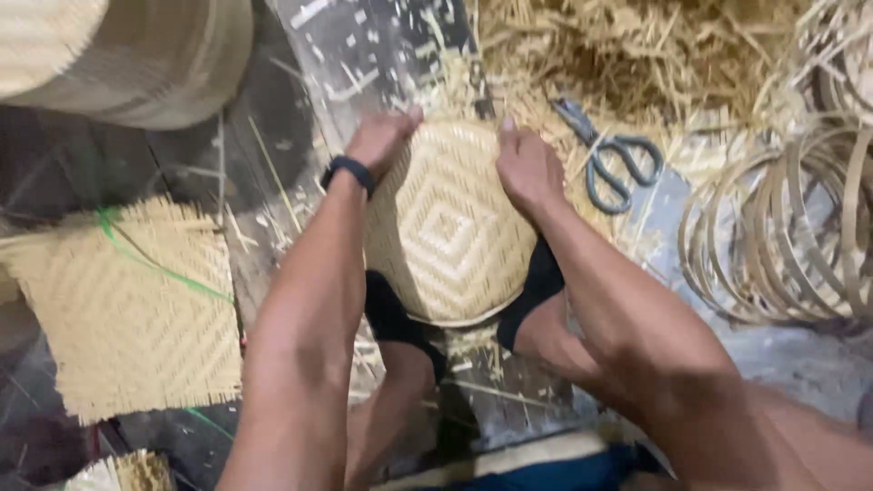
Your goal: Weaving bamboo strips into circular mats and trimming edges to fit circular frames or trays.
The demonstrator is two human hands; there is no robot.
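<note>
Two bare hands on one round woven bamboo basket (447, 227), dome upward, braced between the knees at scene centre. Left hand (380, 138) flat on the far-left rim, fingers together; right hand (526, 165) on the far-right rim, fingers pressed down over the edge. Step judged: shaping the rim. Next move likely calls for even pressure round the edge. Scissors (611, 164) just right; bamboo hoops (791, 236) far right; square woven mat (127, 309) left on the floor.

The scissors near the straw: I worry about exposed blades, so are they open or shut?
Shut: the scissors lie flat, blades together, pointing away from the right hand.
</note>
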